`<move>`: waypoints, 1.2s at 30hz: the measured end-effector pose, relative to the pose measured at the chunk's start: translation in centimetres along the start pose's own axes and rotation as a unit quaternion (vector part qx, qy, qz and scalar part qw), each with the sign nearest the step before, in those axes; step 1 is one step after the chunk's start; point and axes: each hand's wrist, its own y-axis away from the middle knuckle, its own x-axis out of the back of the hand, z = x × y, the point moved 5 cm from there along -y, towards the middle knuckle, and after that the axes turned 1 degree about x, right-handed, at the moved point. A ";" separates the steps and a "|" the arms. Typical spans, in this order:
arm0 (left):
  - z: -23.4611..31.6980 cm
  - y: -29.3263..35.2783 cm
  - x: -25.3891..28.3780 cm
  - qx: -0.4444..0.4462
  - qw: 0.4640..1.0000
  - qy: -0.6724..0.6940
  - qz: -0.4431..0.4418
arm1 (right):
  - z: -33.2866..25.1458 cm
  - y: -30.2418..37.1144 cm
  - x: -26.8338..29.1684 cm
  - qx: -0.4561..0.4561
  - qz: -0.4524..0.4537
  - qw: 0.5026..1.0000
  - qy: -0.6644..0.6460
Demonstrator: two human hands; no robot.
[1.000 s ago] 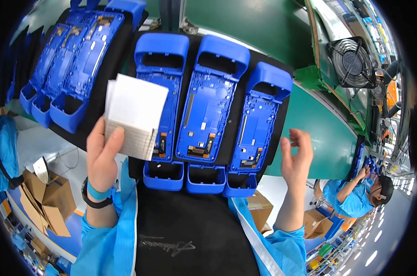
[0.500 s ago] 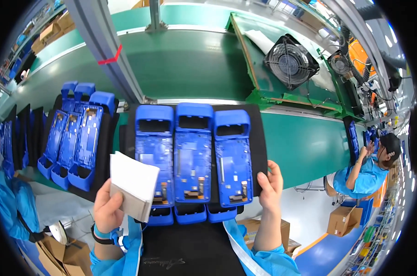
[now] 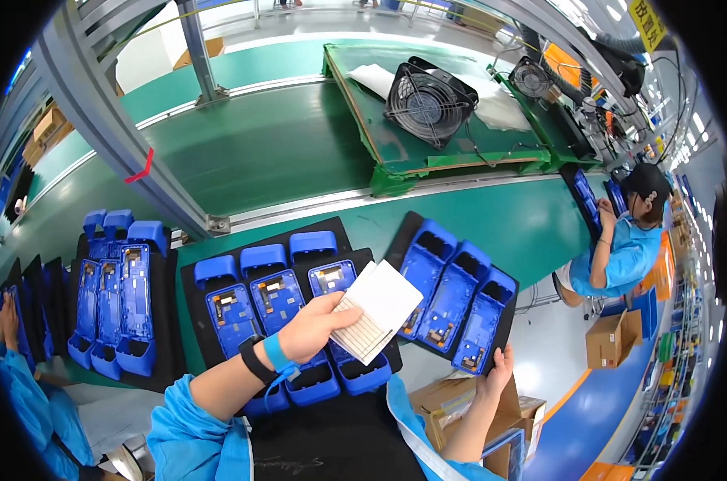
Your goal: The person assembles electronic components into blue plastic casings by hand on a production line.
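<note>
In my left hand [image 3: 305,330] is a stack of thin white sheets [image 3: 389,295], pinched between thumb and fingers, its lower edges fanned into thin steps. My right hand [image 3: 496,375] grips the near right edge of a black tray [image 3: 401,242]. Three blue plastic housings [image 3: 446,309] lie on that slanted tray, small circuit parts showing inside them. Straight ahead of me, a second black tray [image 3: 190,279] carries three more blue housings [image 3: 273,290]. My left hand and the sheets cover part of these.
To the left stands another black tray [image 3: 164,321] of blue housings [image 3: 135,284], with more beyond. A person [image 3: 624,240] in blue works at the right end of the green bench [image 3: 532,212]. A fan [image 3: 430,106] rests on a raised green board. Cardboard boxes [image 3: 612,341] stand below.
The tray in my right hand has swung to the right and tilted, uncovering the second tray of housings. My left hand has moved right with the white sheets. The whole view has shifted.
</note>
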 end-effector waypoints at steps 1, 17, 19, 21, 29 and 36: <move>0.4 0.7 -0.3 -0.014 1.000 -0.028 -0.001 | -0.1 0.6 0.8 0.012 0.048 0.999 -0.009; 2.2 15.1 4.7 -0.243 0.936 -0.107 0.233 | -2.1 -17.7 8.9 0.031 0.217 0.967 0.133; 1.5 15.7 5.3 -0.258 0.929 -0.097 0.248 | -3.4 -18.2 9.1 0.000 0.141 0.979 0.144; 0.9 16.1 5.8 -0.278 0.921 -0.073 0.263 | -4.9 -18.1 9.3 -0.035 0.123 0.977 0.171; 0.2 17.7 6.5 -0.300 0.900 -0.038 0.313 | -12.6 -27.0 11.3 -0.070 -0.049 0.855 0.511; 0.5 16.9 5.8 -0.297 0.900 -0.048 0.317 | -11.8 -36.2 -1.9 0.147 -0.132 0.612 0.766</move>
